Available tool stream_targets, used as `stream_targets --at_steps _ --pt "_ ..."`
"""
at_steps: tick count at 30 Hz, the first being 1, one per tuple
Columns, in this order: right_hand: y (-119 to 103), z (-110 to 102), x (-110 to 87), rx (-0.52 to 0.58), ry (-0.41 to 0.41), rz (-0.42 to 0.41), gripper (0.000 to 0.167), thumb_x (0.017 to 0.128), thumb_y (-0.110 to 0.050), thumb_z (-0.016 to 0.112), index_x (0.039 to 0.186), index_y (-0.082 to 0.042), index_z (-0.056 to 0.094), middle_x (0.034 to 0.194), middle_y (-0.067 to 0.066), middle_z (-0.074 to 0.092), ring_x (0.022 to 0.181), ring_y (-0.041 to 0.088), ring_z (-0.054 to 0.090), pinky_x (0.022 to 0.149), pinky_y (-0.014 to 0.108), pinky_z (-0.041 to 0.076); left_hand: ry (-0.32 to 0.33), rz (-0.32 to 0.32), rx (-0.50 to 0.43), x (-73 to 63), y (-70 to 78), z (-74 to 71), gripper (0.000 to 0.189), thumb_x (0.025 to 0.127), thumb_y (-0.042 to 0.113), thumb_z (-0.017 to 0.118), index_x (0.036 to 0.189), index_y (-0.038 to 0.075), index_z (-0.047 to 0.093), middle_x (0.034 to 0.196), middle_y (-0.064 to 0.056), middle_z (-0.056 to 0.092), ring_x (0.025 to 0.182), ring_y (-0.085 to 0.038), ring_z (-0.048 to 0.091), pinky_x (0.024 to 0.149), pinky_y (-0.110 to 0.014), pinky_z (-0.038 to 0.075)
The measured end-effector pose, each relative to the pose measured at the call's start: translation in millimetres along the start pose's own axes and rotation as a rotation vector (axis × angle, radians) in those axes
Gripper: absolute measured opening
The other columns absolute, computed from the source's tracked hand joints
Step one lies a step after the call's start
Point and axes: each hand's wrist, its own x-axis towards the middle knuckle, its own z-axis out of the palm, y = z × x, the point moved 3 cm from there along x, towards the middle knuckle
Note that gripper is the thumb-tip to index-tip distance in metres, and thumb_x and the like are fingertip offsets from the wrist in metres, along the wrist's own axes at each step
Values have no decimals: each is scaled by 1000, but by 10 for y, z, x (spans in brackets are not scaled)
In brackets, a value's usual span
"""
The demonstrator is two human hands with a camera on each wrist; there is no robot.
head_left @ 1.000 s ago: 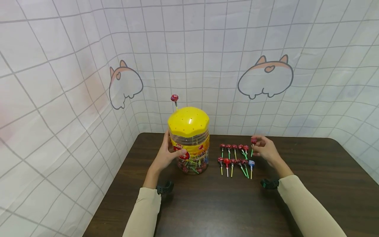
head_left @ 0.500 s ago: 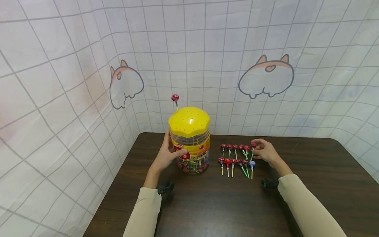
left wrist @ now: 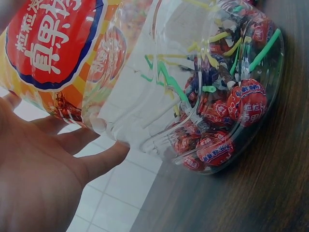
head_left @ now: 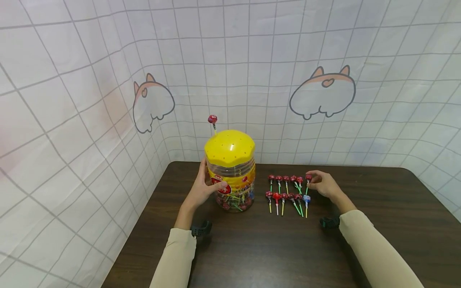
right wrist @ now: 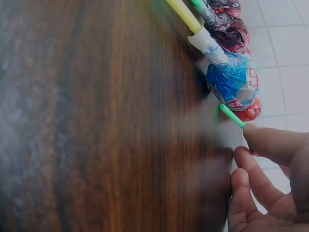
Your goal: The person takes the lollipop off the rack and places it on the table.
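A clear candy jar [head_left: 234,184] with a yellow lid [head_left: 229,148] stands on the table, lollipops [left wrist: 246,102] lying in its bottom. My left hand [head_left: 202,190] grips its left side, thumb across the front label; the left wrist view has the other fingers [left wrist: 104,162] against the wall. One lollipop [head_left: 213,119] stands upright from the lid. Right of the jar, two rows of lollipops lie on the table. At the back row's right end my right hand [head_left: 324,185] pinches a red lollipop [head_left: 308,177] with a green stick [right wrist: 231,116]; its head is mostly hidden in the right wrist view.
A blue lollipop [head_left: 306,198] ends the front row, just in front of the right hand. The dark wooden table [head_left: 273,248] reaches back to a white grid-patterned cloth [head_left: 252,80] that hangs behind and at both sides.
My right hand has lowered the red lollipop slightly toward me, down to the back row's right end. The left hand and the jar have stayed in place.
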Motion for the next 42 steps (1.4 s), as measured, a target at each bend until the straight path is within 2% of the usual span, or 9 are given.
stream_targets --at_steps 9,16,28,37,42 --pt "39 1 8 -9 7 6 49 99 -13 67 144 -1 53 119 26 60 107 39 56 83 44 49 7 -3 -8 -2 16 8 104 90 24 80 160 49 7 155 -5 40 137 -33 50 107 -57 50" --pt "64 0 24 -6 -12 17 46 98 -14 69 140 -1 55 126 27 56 113 42 54 87 52 50 -6 7 -19 5 0 12 105 90 25 80 161 47 6 153 -7 41 133 -33 53 104 -52 53" --pt "59 -9 57 14 -19 26 45 97 -14 70 138 -1 57 125 25 56 113 39 53 87 49 48 1 -1 -20 3 6 16 104 90 24 80 160 48 6 154 -6 40 133 -30 53 104 -51 54" --pt "93 -72 29 60 -8 4 48 100 -16 67 143 -1 52 136 31 55 126 46 51 100 63 45 3 -7 -27 9 26 22 103 90 28 80 160 49 8 155 -5 39 134 -30 51 106 -52 52" --pt "-42 -182 7 76 28 -8 49 103 -22 63 146 -2 50 134 28 55 123 43 53 98 60 48 3 -6 -34 6 28 21 103 90 22 79 160 48 8 155 -4 39 134 -30 51 106 -53 52"
